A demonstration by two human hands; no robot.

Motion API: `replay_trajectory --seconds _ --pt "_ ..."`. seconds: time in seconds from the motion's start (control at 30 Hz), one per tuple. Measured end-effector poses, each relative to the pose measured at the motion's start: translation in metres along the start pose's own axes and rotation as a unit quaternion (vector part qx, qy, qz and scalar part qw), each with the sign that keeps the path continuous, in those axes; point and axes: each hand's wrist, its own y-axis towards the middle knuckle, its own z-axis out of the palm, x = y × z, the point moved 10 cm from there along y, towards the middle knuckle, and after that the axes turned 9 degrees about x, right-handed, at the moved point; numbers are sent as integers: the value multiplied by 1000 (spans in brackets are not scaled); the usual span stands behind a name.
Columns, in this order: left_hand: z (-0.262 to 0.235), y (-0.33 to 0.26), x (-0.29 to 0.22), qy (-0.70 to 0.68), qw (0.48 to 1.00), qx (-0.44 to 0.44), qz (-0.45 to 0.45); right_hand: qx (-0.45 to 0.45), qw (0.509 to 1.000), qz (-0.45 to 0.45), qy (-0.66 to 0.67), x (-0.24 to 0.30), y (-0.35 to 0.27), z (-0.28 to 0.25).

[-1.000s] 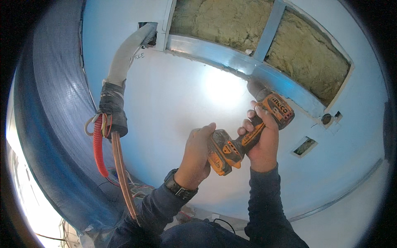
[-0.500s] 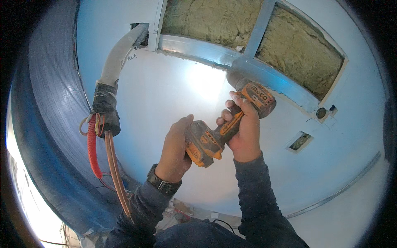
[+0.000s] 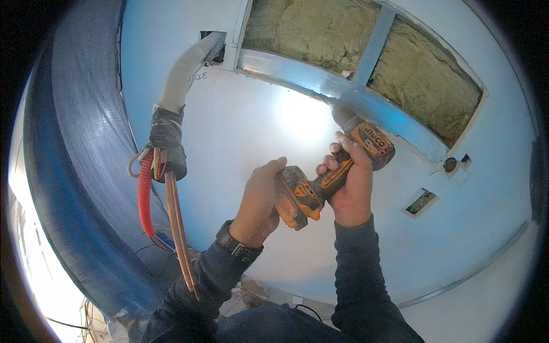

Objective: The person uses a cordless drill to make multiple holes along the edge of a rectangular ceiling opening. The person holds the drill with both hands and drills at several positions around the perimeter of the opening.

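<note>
My right hand (image 3: 351,183) is wrapped round the grip of a dusty orange and black cordless drill (image 3: 337,171). At the drill's battery end, my left hand (image 3: 258,200) presses against the side; its fingers are partly hidden behind the battery. The drill's dark chuck end meets the lower edge of a shiny metal frame rail (image 3: 297,70) set in the white wall panel (image 3: 240,120). Whatever is in the chuck cannot be made out. A bright patch of light falls on the panel beside the chuck.
Yellowish insulation (image 3: 311,28) fills the framed opening. On the left, a wrapped white pipe (image 3: 186,77) hangs from a square hole, with a red corrugated conduit (image 3: 145,197) and copper tubes (image 3: 178,228) near my left forearm. A blue-grey sheet (image 3: 86,143) drapes beyond. Small cutouts (image 3: 420,203) sit at right.
The whole view has shifted, so wall, pipe, drill and hands all appear further right. Both hands keep their hold, and the drill stays at about the same spot on the rail.
</note>
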Motion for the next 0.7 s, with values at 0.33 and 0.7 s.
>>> replay_trajectory --seconds 0.33,0.7 --pt "-8 -13 -32 1 997 -54 47 5 1000 10 22 -16 10 24" --pt "5 2 -24 -15 998 55 6 -27 999 -7 17 -5 3 15"
